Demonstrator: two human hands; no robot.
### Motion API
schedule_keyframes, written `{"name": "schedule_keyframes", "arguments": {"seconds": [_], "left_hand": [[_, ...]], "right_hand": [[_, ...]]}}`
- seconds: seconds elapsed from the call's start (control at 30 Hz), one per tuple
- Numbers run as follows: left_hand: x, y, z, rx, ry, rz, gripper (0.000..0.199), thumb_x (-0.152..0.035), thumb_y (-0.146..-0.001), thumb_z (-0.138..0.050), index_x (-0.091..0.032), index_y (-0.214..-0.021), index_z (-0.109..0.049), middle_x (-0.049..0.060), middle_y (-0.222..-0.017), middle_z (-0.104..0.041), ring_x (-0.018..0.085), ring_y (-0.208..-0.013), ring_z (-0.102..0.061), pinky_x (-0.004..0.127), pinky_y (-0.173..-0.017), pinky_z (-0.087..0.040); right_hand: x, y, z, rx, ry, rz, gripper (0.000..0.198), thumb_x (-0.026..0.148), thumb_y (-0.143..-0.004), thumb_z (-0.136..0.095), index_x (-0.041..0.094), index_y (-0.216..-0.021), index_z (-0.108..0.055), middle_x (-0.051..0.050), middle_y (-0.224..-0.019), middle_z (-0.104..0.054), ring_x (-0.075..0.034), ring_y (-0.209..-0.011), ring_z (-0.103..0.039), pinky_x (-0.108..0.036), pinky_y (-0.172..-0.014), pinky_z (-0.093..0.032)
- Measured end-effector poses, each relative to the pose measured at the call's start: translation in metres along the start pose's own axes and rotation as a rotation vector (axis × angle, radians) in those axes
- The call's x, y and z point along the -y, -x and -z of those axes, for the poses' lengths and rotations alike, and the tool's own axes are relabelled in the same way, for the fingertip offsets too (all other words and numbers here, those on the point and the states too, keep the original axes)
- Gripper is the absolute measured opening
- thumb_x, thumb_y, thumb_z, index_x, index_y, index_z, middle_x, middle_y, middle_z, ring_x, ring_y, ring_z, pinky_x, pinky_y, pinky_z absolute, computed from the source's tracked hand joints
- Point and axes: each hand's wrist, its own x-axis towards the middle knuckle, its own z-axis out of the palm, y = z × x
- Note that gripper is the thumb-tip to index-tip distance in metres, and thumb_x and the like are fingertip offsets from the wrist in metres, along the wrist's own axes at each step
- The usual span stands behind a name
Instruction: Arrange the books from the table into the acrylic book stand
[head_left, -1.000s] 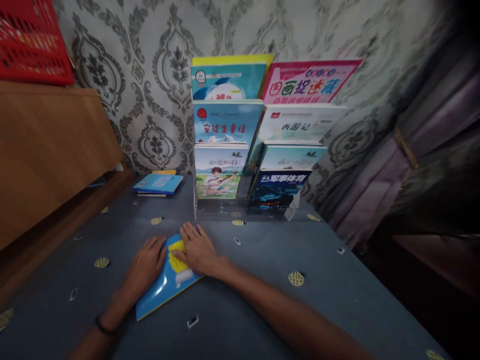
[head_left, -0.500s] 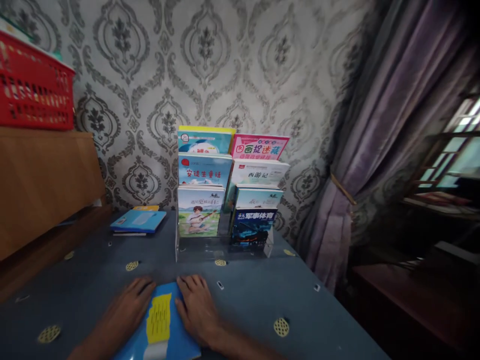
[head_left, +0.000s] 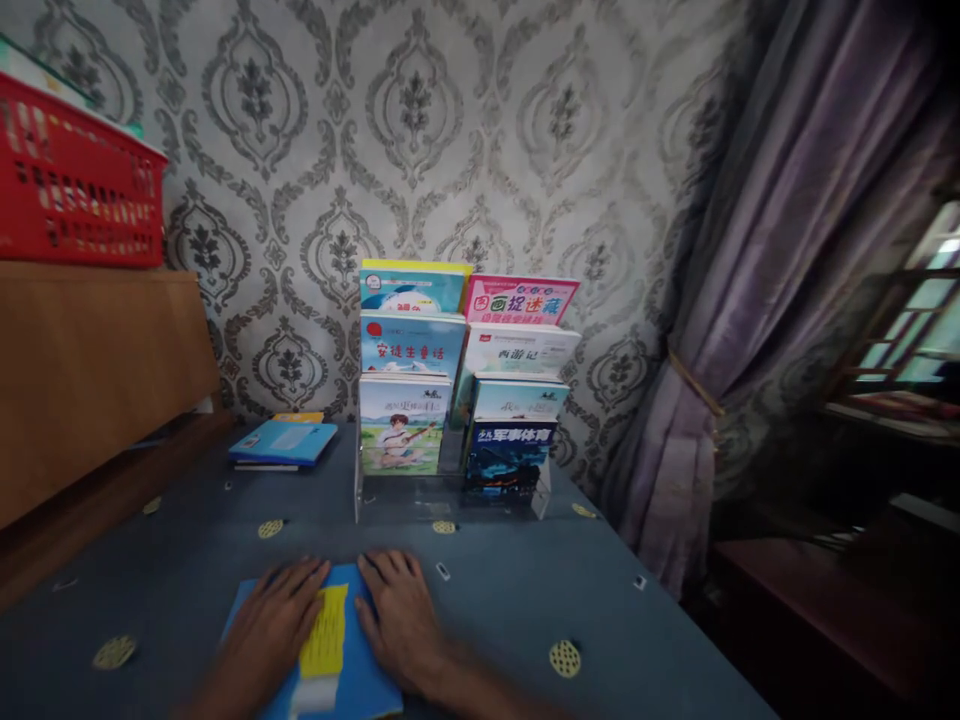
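Note:
A blue book (head_left: 358,668) with a yellow text panel on its cover lies on the dark blue-grey table near me. My left hand (head_left: 279,618) rests flat over the book's left part, fingers stretched out and pointing away from me. Along the right side of the cover, my right hand (head_left: 401,615) lies with its fingers extended and thumb apart. Neither hand is wrapped round the book. Both hands are slightly blurred.
A clear display rack (head_left: 412,495) with several books stands at the back, against patterned wallpaper. Left of it lie a few stacked books (head_left: 289,440). A red basket (head_left: 82,180) sits on a wooden cabinet (head_left: 97,370) at left; a purple curtain (head_left: 750,300) hangs at right.
My left hand has moved right, from the book's left edge onto its cover. The right hand stays in nearly the same place. The view has shifted slightly.

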Motion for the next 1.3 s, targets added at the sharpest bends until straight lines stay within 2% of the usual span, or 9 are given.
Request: {"name": "schedule_keyframes", "arguments": {"seconds": [0.13, 0.23, 0.37, 0.53, 0.83, 0.97, 1.07, 1.17, 1.3], "left_hand": [[0.009, 0.016, 0.035, 0.136, -0.007, 0.183, 0.045, -0.032, -0.099, -0.036, -0.025, -0.136, -0.061, 0.008, -0.136, -0.065, 0.026, -0.128, -0.059, 0.048, -0.107, -0.047], [0.016, 0.024, 0.051, 0.182, 0.012, 0.284, 0.047, -0.032, -0.1, -0.034, -0.021, -0.138, -0.058, 0.01, -0.142, -0.059, 0.026, -0.136, -0.052, 0.049, -0.111, -0.043], [0.021, 0.034, 0.053, 0.211, 0.071, 0.355, 0.049, -0.034, -0.1, -0.031, -0.02, -0.142, -0.052, 0.009, -0.148, -0.054, 0.023, -0.139, -0.048, 0.047, -0.115, -0.039], [0.02, 0.038, 0.05, 0.194, 0.105, 0.447, 0.052, -0.038, -0.1, -0.032, -0.014, -0.142, -0.05, 0.013, -0.151, -0.05, 0.025, -0.139, -0.048, 0.044, -0.116, -0.036], [0.018, 0.045, 0.06, 0.119, -0.002, 0.537, 0.048, -0.04, -0.1, -0.035, -0.012, -0.134, -0.054, 0.016, -0.143, -0.056, 0.029, -0.13, -0.053, 0.046, -0.112, -0.042], [-0.003, 0.058, 0.082, 0.024, -0.096, 0.473, 0.042, -0.037, -0.101, -0.035, -0.015, -0.129, -0.057, 0.017, -0.136, -0.058, 0.032, -0.125, -0.053, 0.049, -0.104, -0.045], [-0.036, 0.067, 0.093, 0.021, -0.155, 0.358, 0.035, -0.031, -0.102, -0.036, -0.017, -0.122, -0.061, 0.014, -0.116, -0.065, 0.029, -0.106, -0.059, 0.046, -0.089, -0.049], [-0.073, 0.072, 0.093, 0.025, -0.132, 0.213, 0.028, -0.025, -0.101, -0.04, -0.019, -0.119, -0.061, 0.01, -0.107, -0.067, 0.025, -0.095, -0.06, 0.04, -0.079, -0.049], [-0.103, 0.072, 0.087, 0.037, -0.072, 0.146, 0.025, -0.022, -0.099, -0.046, -0.018, -0.119, -0.06, 0.011, -0.115, -0.066, 0.026, -0.104, -0.058, 0.043, -0.088, -0.048]], "right_hand": [[0.005, -0.002, 0.009, 0.068, 0.023, -0.008, 0.045, 0.03, -0.1, -0.045, 0.015, -0.141, -0.054, -0.013, -0.142, -0.059, -0.03, -0.13, -0.05, -0.05, -0.113, -0.035], [0.004, -0.005, 0.008, 0.092, 0.029, 0.009, 0.047, 0.029, -0.101, -0.042, 0.011, -0.142, -0.053, -0.016, -0.144, -0.056, -0.03, -0.132, -0.047, -0.049, -0.113, -0.033], [-0.001, -0.005, 0.0, 0.048, 0.023, 0.077, 0.046, 0.031, -0.101, -0.039, 0.014, -0.142, -0.053, -0.015, -0.141, -0.058, -0.028, -0.131, -0.048, -0.05, -0.111, -0.034], [-0.002, -0.003, -0.002, 0.037, 0.05, 0.07, 0.047, 0.032, -0.101, -0.039, 0.012, -0.141, -0.053, -0.016, -0.141, -0.058, -0.029, -0.13, -0.049, -0.048, -0.111, -0.034], [0.0, -0.002, 0.001, 0.048, 0.071, 0.051, 0.047, 0.031, -0.1, -0.04, 0.011, -0.14, -0.053, -0.017, -0.139, -0.059, -0.031, -0.128, -0.049, -0.049, -0.109, -0.035], [0.004, 0.004, 0.006, 0.039, 0.121, 0.023, 0.045, 0.033, -0.099, -0.042, 0.01, -0.136, -0.056, -0.019, -0.135, -0.06, -0.034, -0.121, -0.051, -0.05, -0.103, -0.038], [0.008, 0.018, 0.019, 0.047, 0.194, 0.009, 0.042, 0.035, -0.099, -0.045, 0.01, -0.128, -0.062, -0.021, -0.123, -0.064, -0.035, -0.112, -0.056, -0.051, -0.096, -0.042], [0.01, 0.036, 0.038, 0.125, 0.267, 0.001, 0.031, 0.033, -0.099, -0.046, 0.013, -0.107, -0.07, -0.016, -0.105, -0.069, -0.03, -0.1, -0.063, -0.043, -0.09, -0.045], [0.012, 0.047, 0.056, 0.215, 0.257, -0.021, 0.034, 0.03, -0.101, -0.043, 0.018, -0.087, -0.071, -0.01, -0.086, -0.073, -0.024, -0.081, -0.068, -0.036, -0.075, -0.047]]}}
